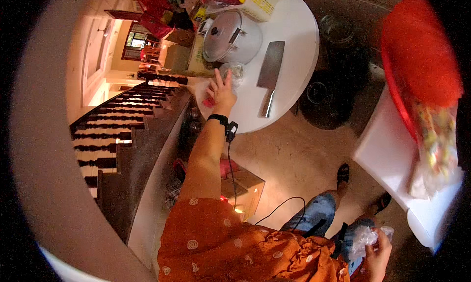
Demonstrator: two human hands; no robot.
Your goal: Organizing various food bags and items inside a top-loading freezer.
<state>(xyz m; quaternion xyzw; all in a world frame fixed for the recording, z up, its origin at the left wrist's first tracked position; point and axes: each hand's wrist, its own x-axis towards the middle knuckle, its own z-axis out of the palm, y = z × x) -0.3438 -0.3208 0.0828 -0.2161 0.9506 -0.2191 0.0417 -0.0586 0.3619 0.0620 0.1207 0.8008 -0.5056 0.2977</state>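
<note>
My left hand [223,97], with a black band on its wrist, reaches over a white round table [244,114] with fingers spread. Its fingertips overlap the edge of a clear plastic container or bag [236,73]; whether they touch it is unclear. A small red item [208,102] lies beside the hand, partly hidden. To the right rests a cleaver [271,70] with a broad dark blade and a shiny metal handle. Down by my legs, my right hand [381,254] grips a crumpled clear plastic bag [363,238].
A lidded metal pot [243,39] and a yellow plastic basket [262,2] stand at the table's far side. A cardboard box [248,190] sits on the floor below. A blurred red object [421,54] is over a white surface [390,146] at right. A staircase balustrade [114,125] runs left.
</note>
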